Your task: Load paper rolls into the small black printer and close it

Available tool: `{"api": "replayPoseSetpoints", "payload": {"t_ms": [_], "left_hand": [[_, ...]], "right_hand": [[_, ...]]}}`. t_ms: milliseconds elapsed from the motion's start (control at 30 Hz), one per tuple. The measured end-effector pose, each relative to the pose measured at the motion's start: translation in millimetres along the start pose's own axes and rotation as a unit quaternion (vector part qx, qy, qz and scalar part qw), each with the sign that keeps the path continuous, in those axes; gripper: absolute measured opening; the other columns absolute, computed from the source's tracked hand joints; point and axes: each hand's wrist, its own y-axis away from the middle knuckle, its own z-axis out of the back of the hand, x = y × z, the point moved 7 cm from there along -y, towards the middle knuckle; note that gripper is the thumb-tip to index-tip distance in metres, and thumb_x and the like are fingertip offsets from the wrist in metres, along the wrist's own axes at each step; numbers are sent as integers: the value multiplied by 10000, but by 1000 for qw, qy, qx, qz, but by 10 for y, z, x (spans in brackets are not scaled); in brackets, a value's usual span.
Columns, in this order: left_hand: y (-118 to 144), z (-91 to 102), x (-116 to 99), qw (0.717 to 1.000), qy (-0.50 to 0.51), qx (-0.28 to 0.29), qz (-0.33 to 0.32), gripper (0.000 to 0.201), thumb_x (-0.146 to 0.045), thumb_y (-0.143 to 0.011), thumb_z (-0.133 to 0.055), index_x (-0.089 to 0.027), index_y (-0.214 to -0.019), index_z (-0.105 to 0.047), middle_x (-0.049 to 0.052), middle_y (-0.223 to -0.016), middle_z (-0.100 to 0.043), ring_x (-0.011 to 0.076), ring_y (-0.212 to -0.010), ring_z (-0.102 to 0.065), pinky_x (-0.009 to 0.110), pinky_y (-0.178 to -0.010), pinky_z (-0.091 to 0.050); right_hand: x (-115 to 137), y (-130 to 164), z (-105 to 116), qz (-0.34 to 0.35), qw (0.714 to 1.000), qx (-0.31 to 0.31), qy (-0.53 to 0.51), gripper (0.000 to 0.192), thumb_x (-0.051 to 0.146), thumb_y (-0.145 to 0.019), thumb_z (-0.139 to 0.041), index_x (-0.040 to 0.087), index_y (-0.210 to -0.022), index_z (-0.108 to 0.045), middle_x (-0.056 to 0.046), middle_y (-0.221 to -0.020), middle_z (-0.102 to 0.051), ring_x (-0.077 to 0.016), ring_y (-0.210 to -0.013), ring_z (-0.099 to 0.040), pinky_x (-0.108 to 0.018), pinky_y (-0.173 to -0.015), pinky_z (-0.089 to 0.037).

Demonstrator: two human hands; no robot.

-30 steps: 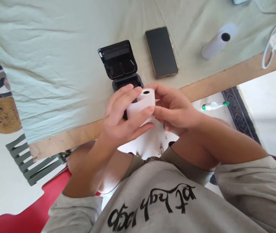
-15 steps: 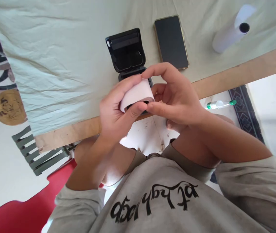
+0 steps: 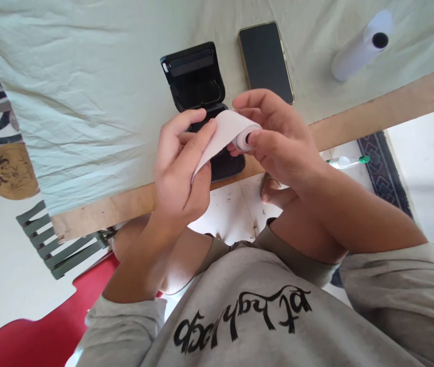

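Pale green cloth (image 3: 87, 102) over most of the counter (image 3: 106, 208), all wrinkles and soft creases, with a strip of bare tan wood along the front edge. Then a grey T-shirt (image 3: 263, 270), loose and baggy, with loopy black lettering across the front. Smooth red chair (image 3: 56, 316) off to the lower left, and just above it some dark green slats (image 3: 49, 244), flat bars set in a row. Patterned rug (image 3: 387, 168) over on the right, dark with paler diamonds.

On to the hands. Left hand (image 3: 186, 163) bent inward, pinching a loose paper strip (image 3: 225, 131) between fingers and thumb. Right hand (image 3: 278, 137) curled around one small paper roll (image 3: 242, 140), thumb pressed near the dark core, other fingers partly hidden, so can't tell their exact grip.

Black case (image 3: 194, 76) sitting open under the hands near the counter's front edge: hard shell, rounded corners, lid tipped back. Flat phone (image 3: 266, 61) just beside the lid, dark slab with a thin gold-toned rim. Taller white cylinder (image 3: 350, 58) farther right, dark round end showing. Slim see-through bottle (image 3: 343, 162) past the edge, green at the tip.

Back to the little roll: held up between both hands above the case, smooth, matte, tightly coiled, with the strip arching softly leftward.
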Motion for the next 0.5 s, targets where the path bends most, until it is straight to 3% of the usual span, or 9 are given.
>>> {"api": "replayPoseSetpoints", "payload": {"t_ms": [33,100,200,300,400,500], "left_hand": [[3,26,-70,999,-12,-19,-39,377,-301,-1031,-478,-307,-1360,-663,40,-1370,-650,196,-1072,-694,376,-966,-586],[6,25,-47,999,-35,-20,-31,360,-329,-1047,-459,-289,-1337,-669,43,-1364,-674,240,-1236,-658,426,-1038,-562],[37,22,-92,991,-74,-37,-106,359,-406,-1052,-426,-293,-1265,-691,29,-1288,-728,256,-1232,-678,491,-1049,-563],[68,-64,-131,989,-46,8,-137,348,-451,-1010,-517,-282,-1264,-683,34,-1355,-706,282,-1317,-636,512,-1120,-518],[97,-81,-242,985,4,24,-171,521,-593,-930,-572,-213,-1267,-688,84,-1480,-622,300,-1342,-614,466,-1085,-554],[57,-10,-165,994,59,-5,-90,387,-524,-875,-638,-268,-1156,-712,34,-1365,-697,247,-1160,-705,440,-946,-605]], "right_hand": [[4,-2,13,6,1000,0,-8,419,305,-765,-795,230,-1114,-575,29,-963,-659,-85,-745,-645,-216,-744,-596],[17,3,33,13,1000,-3,-22,369,311,-809,-776,231,-1105,-571,33,-945,-674,-89,-763,-654,-216,-768,-604],[22,18,37,15,999,-10,-35,316,301,-862,-745,228,-1112,-566,32,-968,-677,-80,-832,-661,-196,-813,-607],[55,29,-1,52,999,1,6,352,377,-866,-748,240,-1131,-561,27,-982,-661,-88,-861,-651,-202,-812,-609],[170,64,-20,135,986,-8,94,297,332,-886,-751,228,-1129,-616,-5,-1091,-663,-92,-881,-647,-221,-827,-599],[259,116,-53,188,972,11,141,287,274,-872,-776,220,-1136,-676,-36,-1230,-633,-104,-947,-669,-244,-849,-610]]}}
